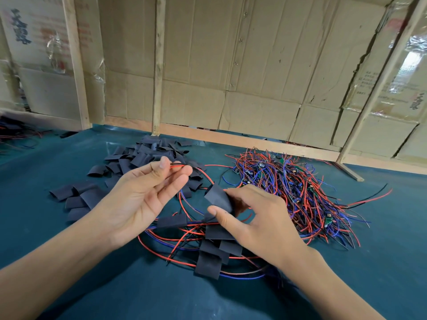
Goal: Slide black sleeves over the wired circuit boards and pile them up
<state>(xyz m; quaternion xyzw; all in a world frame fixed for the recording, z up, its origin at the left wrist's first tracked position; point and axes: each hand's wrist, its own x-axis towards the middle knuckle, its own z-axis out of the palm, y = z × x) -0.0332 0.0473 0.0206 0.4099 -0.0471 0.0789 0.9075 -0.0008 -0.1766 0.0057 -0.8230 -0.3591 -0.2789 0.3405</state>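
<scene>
I see left hand [138,192] raised, fingers [161,167] pinching red and black wire ends [178,166]; right hand [258,218] grasping black sleeve [218,196] above finished sleeved boards [215,250] on green desk [369,262]; loose sleeves [138,158] behind left hand, bare wired boards [288,190] heaped right

Sleeves left, boards right, finished pile in front.
Loose sleeves [147,158] lie behind the left hand [141,195]; wired boards [288,188] sit right; sleeved boards [215,248] lie under the right hand [256,225].
</scene>
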